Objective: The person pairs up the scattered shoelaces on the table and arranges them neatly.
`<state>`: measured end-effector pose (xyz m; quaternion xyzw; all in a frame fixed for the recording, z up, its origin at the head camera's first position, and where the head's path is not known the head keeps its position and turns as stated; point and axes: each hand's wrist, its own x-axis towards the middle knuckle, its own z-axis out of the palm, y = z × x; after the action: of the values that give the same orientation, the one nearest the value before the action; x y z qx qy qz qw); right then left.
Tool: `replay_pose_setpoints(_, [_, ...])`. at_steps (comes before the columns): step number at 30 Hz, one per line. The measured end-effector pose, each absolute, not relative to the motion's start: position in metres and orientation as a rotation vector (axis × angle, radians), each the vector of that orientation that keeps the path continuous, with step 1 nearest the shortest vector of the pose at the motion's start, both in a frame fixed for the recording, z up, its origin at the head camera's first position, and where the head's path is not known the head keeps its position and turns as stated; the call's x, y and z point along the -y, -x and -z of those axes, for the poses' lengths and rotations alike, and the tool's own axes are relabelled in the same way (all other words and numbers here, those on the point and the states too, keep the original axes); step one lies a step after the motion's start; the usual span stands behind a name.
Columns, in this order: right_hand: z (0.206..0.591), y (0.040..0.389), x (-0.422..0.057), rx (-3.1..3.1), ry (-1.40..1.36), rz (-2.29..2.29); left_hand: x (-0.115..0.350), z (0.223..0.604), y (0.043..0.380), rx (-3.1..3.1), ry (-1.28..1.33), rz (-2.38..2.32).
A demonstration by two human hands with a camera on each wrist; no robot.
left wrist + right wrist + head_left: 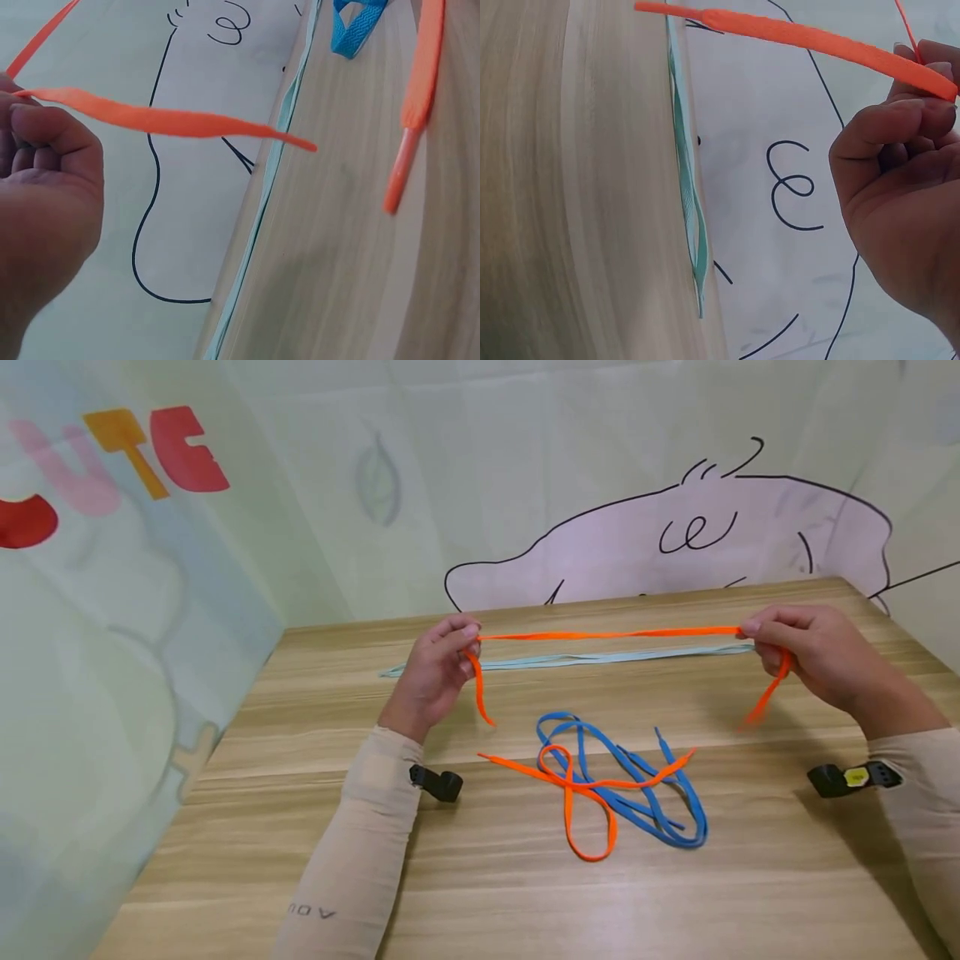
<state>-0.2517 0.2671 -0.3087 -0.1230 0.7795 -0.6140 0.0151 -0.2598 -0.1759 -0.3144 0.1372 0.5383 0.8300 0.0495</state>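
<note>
An orange shoelace is stretched between my two hands above the far part of the table. My left hand pinches it near one end, and a short tail hangs past the fingers. At the other side my right hand pinches it too, its own tail dangling below. Behind the stretched lace, a pale mint-green shoelace lies lengthwise on the table in a narrow, folded line. Closer to me, a second orange shoelace lies loosely looped over a coiled blue shoelace.
The wood-grain table ends at the back against a hanging cloth with cartoon drawings. Black wrist cameras are strapped over beige sleeves on both forearms.
</note>
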Motion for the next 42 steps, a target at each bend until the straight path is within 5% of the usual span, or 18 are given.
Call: replay_pose_setpoints(42, [0.328, 0.262, -0.288, -2.601, 0.134, 1.653, 0.195, 0.328, 0.273, -1.862, -0.041, -2.526])
